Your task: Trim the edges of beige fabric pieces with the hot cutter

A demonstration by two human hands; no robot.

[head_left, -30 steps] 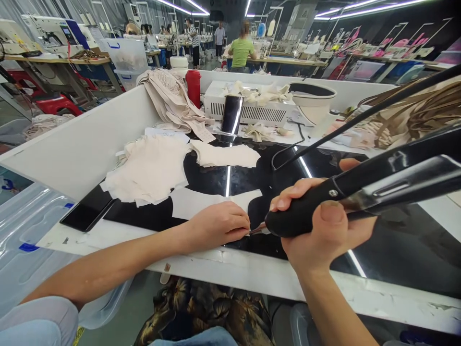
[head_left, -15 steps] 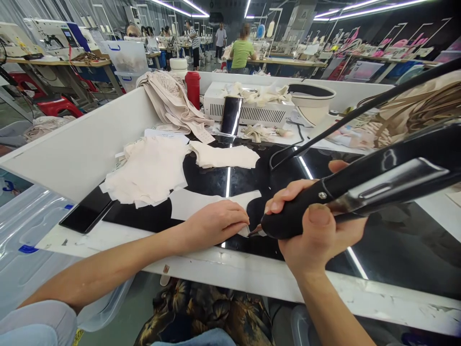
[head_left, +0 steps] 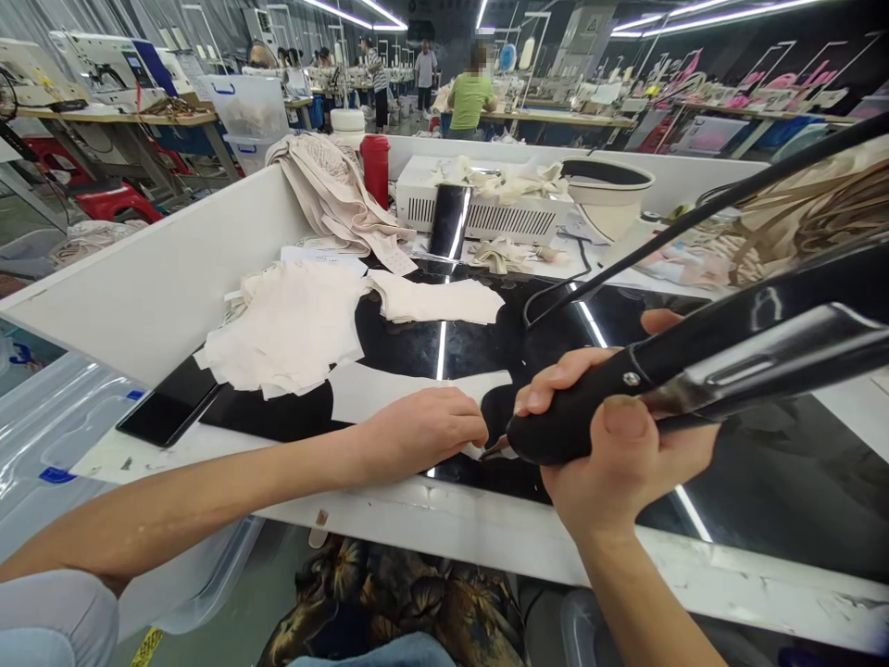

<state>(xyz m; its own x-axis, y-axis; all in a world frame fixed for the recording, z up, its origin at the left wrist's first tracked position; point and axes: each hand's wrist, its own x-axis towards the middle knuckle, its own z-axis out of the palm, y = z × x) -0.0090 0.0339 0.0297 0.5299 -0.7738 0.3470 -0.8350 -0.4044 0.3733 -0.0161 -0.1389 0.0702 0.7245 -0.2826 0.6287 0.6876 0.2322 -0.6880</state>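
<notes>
A white cut fabric piece [head_left: 375, 394] lies on the glossy black tabletop in front of me. My left hand [head_left: 431, 428] rests over its near right part, fingers pinched together at its edge. My right hand [head_left: 618, 445] is wrapped round the dark handle of a black tool [head_left: 569, 412] with a metal lever. The tool's pointed tip is close to my left fingertips, at the fabric's edge. Behind these, a pile of cream pieces [head_left: 284, 324] lies at the left and a smaller stack [head_left: 437, 298] in the middle.
A phone [head_left: 167, 403] lies at the left edge. Farther back are draped beige fabric [head_left: 333, 199], a red bottle [head_left: 375, 171], a white vented box [head_left: 417, 199] and a round container [head_left: 604, 190]. A black cable [head_left: 667, 245] crosses at the right. People sit and stand in the background.
The view has shifted slightly. My left hand has moved a little to the right along the fabric, its forearm lower at the left. My right hand still holds the tool near it.
</notes>
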